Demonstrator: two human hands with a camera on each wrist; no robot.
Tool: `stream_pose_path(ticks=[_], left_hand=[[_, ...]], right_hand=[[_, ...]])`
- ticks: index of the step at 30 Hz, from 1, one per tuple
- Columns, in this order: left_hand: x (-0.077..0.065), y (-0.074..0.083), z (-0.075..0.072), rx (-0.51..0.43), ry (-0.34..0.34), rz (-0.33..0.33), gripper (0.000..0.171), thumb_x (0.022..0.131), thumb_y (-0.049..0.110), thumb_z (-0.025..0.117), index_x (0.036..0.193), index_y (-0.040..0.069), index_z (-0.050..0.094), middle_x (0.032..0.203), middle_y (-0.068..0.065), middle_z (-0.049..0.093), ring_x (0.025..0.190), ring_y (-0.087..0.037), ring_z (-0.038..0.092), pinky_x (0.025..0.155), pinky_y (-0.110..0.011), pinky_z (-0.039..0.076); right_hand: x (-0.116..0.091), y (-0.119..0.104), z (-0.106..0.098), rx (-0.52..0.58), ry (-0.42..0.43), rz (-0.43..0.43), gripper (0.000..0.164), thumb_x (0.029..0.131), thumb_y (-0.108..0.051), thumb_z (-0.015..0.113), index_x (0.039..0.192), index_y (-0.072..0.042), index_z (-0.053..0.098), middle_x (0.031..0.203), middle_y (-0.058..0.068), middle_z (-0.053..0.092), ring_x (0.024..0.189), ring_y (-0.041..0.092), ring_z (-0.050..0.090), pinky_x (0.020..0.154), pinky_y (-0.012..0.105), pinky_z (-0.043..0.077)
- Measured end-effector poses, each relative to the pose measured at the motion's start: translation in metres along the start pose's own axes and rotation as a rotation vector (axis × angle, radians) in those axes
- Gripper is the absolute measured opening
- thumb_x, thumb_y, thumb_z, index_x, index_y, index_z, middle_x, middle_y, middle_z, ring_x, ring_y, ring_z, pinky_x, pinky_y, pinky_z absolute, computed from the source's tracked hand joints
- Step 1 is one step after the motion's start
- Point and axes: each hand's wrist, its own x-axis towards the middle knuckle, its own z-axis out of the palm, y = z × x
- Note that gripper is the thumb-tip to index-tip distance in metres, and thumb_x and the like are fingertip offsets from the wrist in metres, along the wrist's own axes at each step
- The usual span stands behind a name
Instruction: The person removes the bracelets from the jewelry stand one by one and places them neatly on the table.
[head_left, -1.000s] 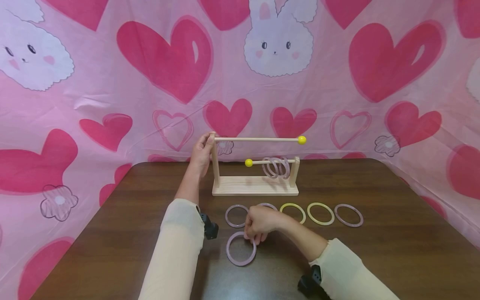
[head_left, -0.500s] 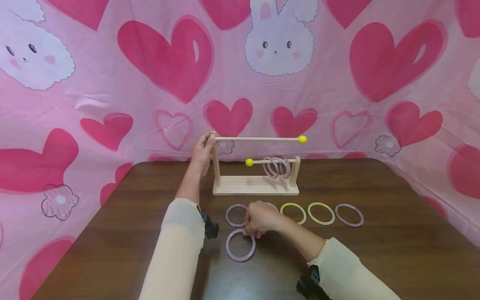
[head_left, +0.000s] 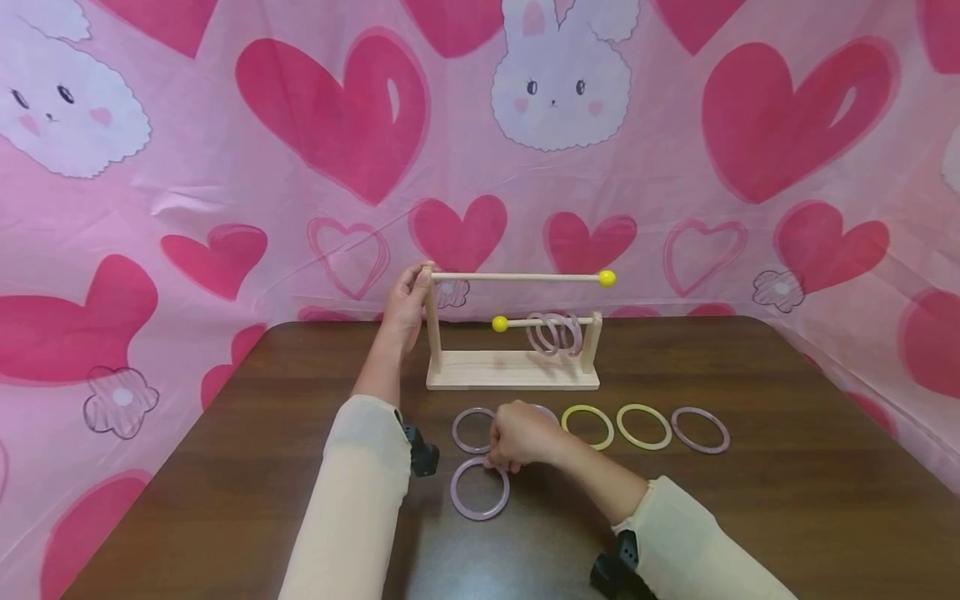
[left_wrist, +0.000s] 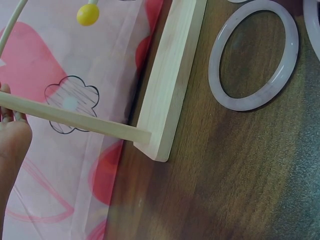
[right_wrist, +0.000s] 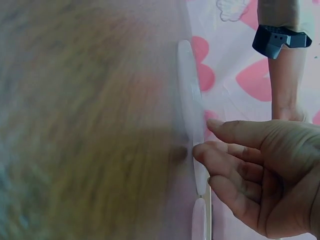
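My left hand (head_left: 403,308) grips the top of the tall left post (head_left: 433,333) of a pale wooden stand (head_left: 513,379). The stand's upper rod (head_left: 517,277) is bare; several lilac bangles (head_left: 553,352) hang on its lower rod. My right hand (head_left: 521,433) is over the table, its fingertips touching the far right edge of a lilac bangle (head_left: 480,516) that lies flat. In the right wrist view, the thumb (right_wrist: 220,125) stands apart from that bangle's edge (right_wrist: 190,110), while a fingertip touches it. Another lilac bangle (head_left: 552,410) is partly hidden behind the right hand.
In a row before the stand lie a lilac bangle (head_left: 455,430), a yellow bangle (head_left: 588,408), a second yellow bangle (head_left: 649,447) and a right-hand lilac bangle (head_left: 710,451). Yellow balls cap both rods. A patterned pink cloth (head_left: 555,183) hangs behind the brown table (head_left: 300,417).
The near lilac bangle has slid slightly away from me, toward the row, with my right fingers at its edge. Over the last half second it barely moves. My left hand stays on the post.
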Motion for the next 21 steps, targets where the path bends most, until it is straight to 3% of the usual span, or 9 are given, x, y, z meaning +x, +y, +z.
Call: stream_pose_path(ticks=[8, 21], left_hand=[[0.0002, -0.0009, 0.0001, -0.014, 0.008, 0.023, 0.016, 0.097, 0.011, 0.047, 0.111, 0.005, 0.053, 0.108, -0.014, 0.055, 0.092, -0.01, 0.051, 0.09, -0.027, 0.036], [-0.0001, 0.0, -0.0007, -0.018, -0.004, 0.018, 0.012, 0.097, 0.011, 0.047, 0.105, 0.012, 0.055, 0.098, 0.001, 0.059, 0.094, -0.011, 0.05, 0.089, -0.026, 0.036]], right_hand=[[-0.0009, -0.0004, -0.002, -0.031, 0.037, 0.02, 0.023, 0.073, -0.023, 0.076, 0.054, -0.019, 0.063, 0.045, -0.01, 0.055, 0.042, 0.004, 0.055, 0.044, 0.025, 0.04], [-0.0014, 0.0011, -0.0042, -0.018, 0.067, 0.039, 0.025, 0.074, -0.023, 0.077, 0.054, -0.018, 0.062, 0.045, -0.009, 0.055, 0.042, 0.004, 0.054, 0.047, 0.026, 0.041]])
